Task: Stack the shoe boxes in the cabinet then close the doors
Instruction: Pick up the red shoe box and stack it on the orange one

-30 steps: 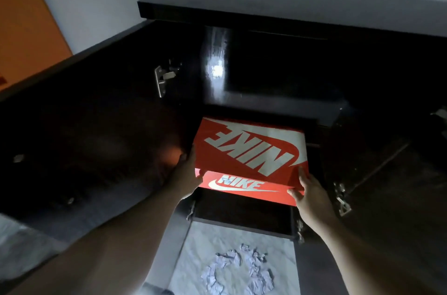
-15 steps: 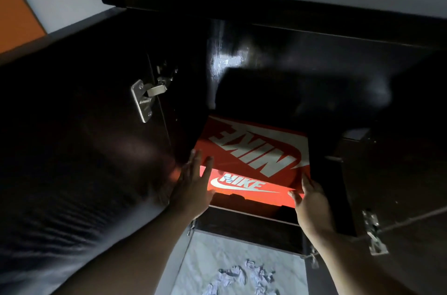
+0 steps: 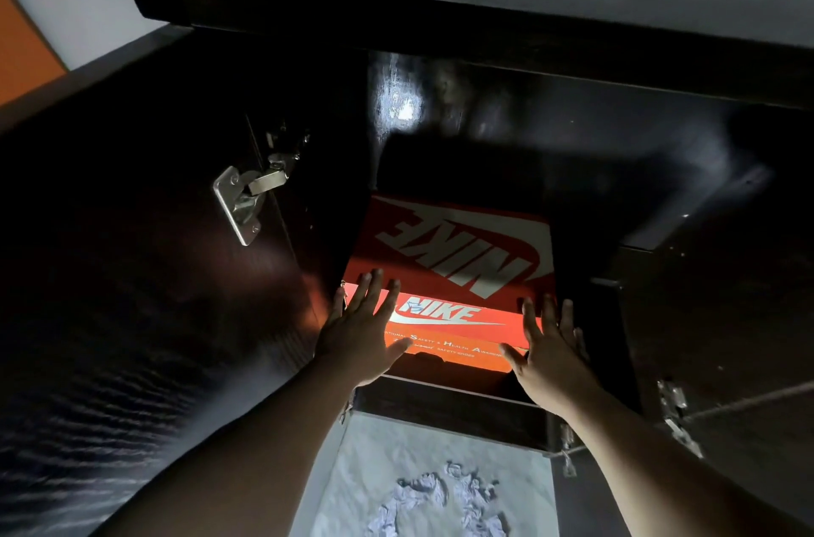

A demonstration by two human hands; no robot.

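Inside the dark cabinet [image 3: 462,8], doors swung open left and right, the orange shoe box [image 3: 449,254] sits on a shelf near the front edge. Its lid reads NIKE upside down; its near end reads NIKE above small print, partly legible as "Safety & Health". The left hand [image 3: 361,329] and right hand [image 3: 546,347] press flat, fingers straight, on that end. The cabinet's depths are too dark to make out.

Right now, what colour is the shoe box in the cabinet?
Orange-red with white lettering; the shoe box shows in the head view.
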